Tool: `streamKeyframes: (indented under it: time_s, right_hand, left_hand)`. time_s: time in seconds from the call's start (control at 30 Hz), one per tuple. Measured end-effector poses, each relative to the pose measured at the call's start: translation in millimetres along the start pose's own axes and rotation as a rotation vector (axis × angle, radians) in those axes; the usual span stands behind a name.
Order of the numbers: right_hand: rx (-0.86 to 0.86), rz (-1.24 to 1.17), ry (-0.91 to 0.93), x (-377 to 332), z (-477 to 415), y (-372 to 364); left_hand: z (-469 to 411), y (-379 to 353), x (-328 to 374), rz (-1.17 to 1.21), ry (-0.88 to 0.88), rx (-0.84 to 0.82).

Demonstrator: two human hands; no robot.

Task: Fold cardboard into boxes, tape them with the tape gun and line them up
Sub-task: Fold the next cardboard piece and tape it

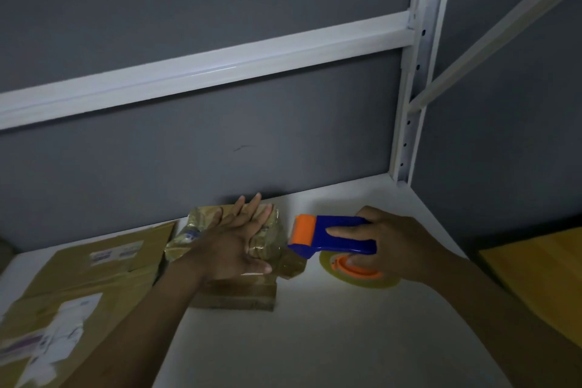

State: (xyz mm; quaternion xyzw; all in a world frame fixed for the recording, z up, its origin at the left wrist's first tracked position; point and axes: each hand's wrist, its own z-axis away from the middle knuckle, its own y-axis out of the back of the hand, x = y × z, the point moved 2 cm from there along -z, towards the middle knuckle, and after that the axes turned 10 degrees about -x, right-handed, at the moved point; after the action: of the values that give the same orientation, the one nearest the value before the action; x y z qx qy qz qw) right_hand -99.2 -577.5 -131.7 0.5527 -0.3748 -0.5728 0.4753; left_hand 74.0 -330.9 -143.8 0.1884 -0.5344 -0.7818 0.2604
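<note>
A small brown cardboard box, its top covered in glossy tape, stands on the white table near the back wall. My left hand presses flat on the box top with straight, spread fingers. My right hand grips a blue tape gun with an orange roller, just right of the box. The roller end sits at the box's right edge, where a strip of tape hangs over the corner. The clear tape roll on its orange hub sits under my right hand.
Flattened cardboard sheets with white labels lie on the left of the white table. A grey wall and white rack frame close off the back. A yellow-brown surface lies beyond the table's right edge.
</note>
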Motion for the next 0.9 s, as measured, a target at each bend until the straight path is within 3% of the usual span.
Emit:
streamKeyframes:
  time_s: [0.23,0.43,0.63,0.9]
  right_hand:
    - [-0.052,0.041,-0.048,-11.9,0.7,9.0]
    - [0.124,0.093,-0.021,-47.3,-9.3,-1.3]
    - [0.153,-0.03,-0.06,-53.5,-22.2,-7.2]
    - [0.185,-0.237,-0.246,-39.2,-23.0,-0.1]
  left_hand:
    - [-1.6,-0.1,-0.5,0.01,-0.002,-0.004]
    - [-1.2,-1.0,1.4,0.03,0.017,0.011]
    - [0.1,3.5,11.4,0.048,0.05,0.025]
    - [3.1,2.5,13.4,0.089,0.1,0.043]
